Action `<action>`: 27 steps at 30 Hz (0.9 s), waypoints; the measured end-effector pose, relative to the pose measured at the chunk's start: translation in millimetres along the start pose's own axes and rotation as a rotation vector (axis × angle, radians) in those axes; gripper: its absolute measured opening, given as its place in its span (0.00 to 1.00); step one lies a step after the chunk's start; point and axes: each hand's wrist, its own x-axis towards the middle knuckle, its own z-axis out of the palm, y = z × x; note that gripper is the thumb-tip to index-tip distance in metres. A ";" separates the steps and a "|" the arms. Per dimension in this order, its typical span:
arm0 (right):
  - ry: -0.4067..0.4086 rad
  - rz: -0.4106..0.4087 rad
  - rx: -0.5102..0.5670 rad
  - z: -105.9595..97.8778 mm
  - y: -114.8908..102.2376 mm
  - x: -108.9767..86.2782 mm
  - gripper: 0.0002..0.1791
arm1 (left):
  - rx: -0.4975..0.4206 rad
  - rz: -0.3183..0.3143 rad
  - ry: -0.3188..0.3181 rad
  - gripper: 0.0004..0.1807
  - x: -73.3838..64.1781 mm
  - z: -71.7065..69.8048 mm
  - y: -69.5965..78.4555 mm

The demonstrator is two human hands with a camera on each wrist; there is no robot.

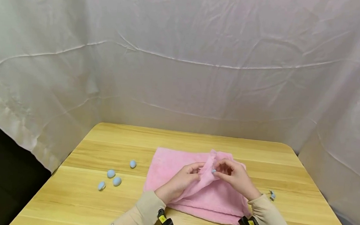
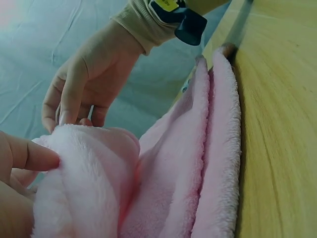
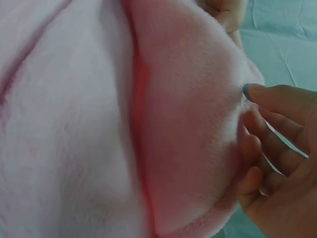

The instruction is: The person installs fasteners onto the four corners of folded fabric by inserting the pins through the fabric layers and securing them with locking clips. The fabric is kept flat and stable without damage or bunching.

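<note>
Fluffy pink cloth [image 1: 167,163] bunches against fingers [image 1: 227,163] pinching a blue piece [image 1: 213,170].

Fluffy cloth [image 1: 167,163], smooth wood-grain table [image 1: 79,195]

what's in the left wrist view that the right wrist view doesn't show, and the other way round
Only the left wrist view shows the wooden table, beige sleeve and black wrist device. Only the right wrist view clearly shows the blue piece at a thumb tip. Both show the pink cloth, right hand, left hand and backdrop.
</note>
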 end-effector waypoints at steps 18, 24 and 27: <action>0.045 -0.077 -0.181 0.1 2.7 0.7 0.32 | 0.087 0.012 -0.082 0.28 -3.8 1.0 0.9; 0.074 -0.242 -0.119 2.6 11.2 -0.6 0.21 | 0.082 0.029 -0.173 0.26 -7.4 -3.2 4.9; 0.087 -0.325 -0.120 2.8 12.9 0.8 0.20 | 0.197 0.063 -0.234 0.25 -9.0 -9.6 12.1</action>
